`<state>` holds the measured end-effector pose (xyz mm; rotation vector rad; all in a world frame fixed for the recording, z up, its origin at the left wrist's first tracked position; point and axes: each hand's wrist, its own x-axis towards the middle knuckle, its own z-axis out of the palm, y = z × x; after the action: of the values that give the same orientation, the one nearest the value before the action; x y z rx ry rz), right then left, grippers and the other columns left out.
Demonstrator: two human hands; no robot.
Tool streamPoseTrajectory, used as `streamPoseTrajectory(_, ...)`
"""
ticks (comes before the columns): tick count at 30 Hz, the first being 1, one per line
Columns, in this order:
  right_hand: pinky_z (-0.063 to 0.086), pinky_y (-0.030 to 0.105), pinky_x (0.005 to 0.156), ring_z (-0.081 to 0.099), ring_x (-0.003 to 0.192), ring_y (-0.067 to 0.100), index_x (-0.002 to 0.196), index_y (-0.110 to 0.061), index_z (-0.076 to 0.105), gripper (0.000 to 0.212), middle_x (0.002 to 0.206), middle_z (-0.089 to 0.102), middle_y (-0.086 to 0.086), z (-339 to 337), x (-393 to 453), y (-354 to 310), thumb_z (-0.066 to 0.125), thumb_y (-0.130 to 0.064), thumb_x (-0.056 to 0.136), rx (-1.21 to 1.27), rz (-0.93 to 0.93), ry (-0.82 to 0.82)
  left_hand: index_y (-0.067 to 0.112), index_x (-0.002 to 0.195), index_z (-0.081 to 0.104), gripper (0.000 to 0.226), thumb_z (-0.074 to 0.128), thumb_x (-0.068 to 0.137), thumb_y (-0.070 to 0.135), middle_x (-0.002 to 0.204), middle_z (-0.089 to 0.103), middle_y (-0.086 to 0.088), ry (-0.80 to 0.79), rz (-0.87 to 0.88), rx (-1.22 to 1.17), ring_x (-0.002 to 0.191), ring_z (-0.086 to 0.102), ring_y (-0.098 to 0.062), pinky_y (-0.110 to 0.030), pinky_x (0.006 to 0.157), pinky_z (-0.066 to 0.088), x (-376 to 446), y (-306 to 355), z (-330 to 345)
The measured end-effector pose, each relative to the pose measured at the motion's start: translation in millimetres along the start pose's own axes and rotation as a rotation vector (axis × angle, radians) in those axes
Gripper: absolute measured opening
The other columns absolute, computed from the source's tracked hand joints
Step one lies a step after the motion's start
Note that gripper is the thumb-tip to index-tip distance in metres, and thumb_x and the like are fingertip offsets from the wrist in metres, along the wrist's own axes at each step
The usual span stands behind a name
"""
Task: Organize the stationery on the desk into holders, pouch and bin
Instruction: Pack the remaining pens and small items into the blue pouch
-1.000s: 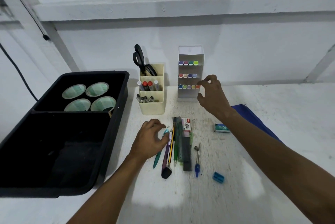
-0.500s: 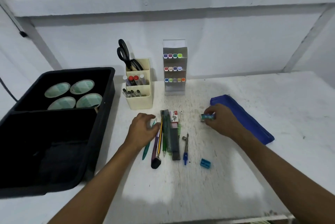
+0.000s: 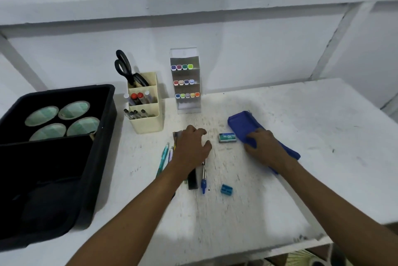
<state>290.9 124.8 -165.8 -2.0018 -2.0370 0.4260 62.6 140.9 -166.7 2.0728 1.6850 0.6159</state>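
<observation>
- You are at a scuffed white desk (image 3: 247, 211) set against a pale wall with a ledge above.
- Nearest you, a small blue pencil sharpener (image 3: 226, 189) lies alone on the desk, just right of a blue-tipped compass (image 3: 203, 181) and a dark flat case (image 3: 192, 180).
- Your left hand (image 3: 191, 149) lies palm down over the row of pens and pencils, fingers loosely curled; whether they have closed on anything cannot be told. A teal pen (image 3: 163, 159) shows just left of the wrist.
- Your right hand (image 3: 261, 148) rests on the blue pouch (image 3: 243, 123), fingers curled round a fold of the fabric near its front edge.
- The small green staple box (image 3: 227, 137) lies between your hands, touching neither, just left of the pouch.
- Judging the step as readying the pouch: find the opening before lifting it, then bring it close to the loose items so short pieces travel little.
- Keep the left hand's pile flat and together; a careless sweep would likely roll the round pens.
- Farther back stand the cream tiered holder (image 3: 148, 123), with black scissors (image 3: 126, 70) in its rear compartment, and the clear marker rack (image 3: 187, 102).
- At far left, the black bin (image 3: 103, 136) holds four tape rolls (image 3: 62, 120) in its far section.
</observation>
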Motion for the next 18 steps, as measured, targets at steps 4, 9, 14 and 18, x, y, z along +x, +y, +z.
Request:
streamPoseTrajectory(4, 0.037, 0.020, 0.085, 0.058, 0.100, 0.022, 0.112, -0.007, 0.065, 0.027, 0.108, 0.062, 0.006, -2, -5, -8, 0.057, -0.022, 0.091, 0.124, -0.048, 0.053, 0.015, 0.128, 0.057, 0.040, 0.056, 0.091, 0.030, 0.120, 0.052, -0.010, -0.098, 0.068, 0.001, 0.108, 0.053, -0.024, -0.035, 0.090, 0.045, 5, 22, 10)
streamPoseTrajectory(9, 0.043, 0.037, 0.085, 0.053, 0.104, 0.034, 0.115, -0.004, 0.057, 0.033, 0.112, 0.057, 0.017, -5, -6, 8, 0.054, -0.026, 0.090, -0.026, 0.141, 0.114, 0.019, 0.129, 0.057, 0.038, 0.054, 0.092, 0.032, 0.113, 0.052, -0.010, -0.156, 0.122, 0.038, 0.102, 0.053, -0.024, -0.037, 0.087, 0.048, 7, 32, 21)
streamPoseTrajectory(14, 0.047, 0.031, 0.081, 0.058, 0.098, 0.028, 0.125, -0.001, 0.054, 0.044, 0.114, 0.061, 0.016, -9, -2, 4, 0.060, -0.024, 0.087, 0.117, 0.217, 0.037, 0.020, 0.123, 0.060, 0.034, 0.051, 0.094, 0.036, 0.108, 0.053, -0.007, -0.178, 0.107, 0.042, 0.097, 0.057, -0.022, -0.035, 0.083, 0.050, 11, 34, 25)
streamPoseTrajectory(18, 0.041, 0.024, 0.078, 0.056, 0.091, 0.015, 0.117, -0.005, 0.063, 0.034, 0.115, 0.065, 0.011, -16, -1, -13, 0.062, -0.012, 0.084, 0.360, 0.178, 0.089, 0.013, 0.124, 0.059, 0.039, 0.051, 0.095, 0.037, 0.115, 0.060, -0.010, -0.174, 0.078, -0.023, 0.099, 0.059, -0.023, -0.033, 0.085, 0.049, 15, 39, 25)
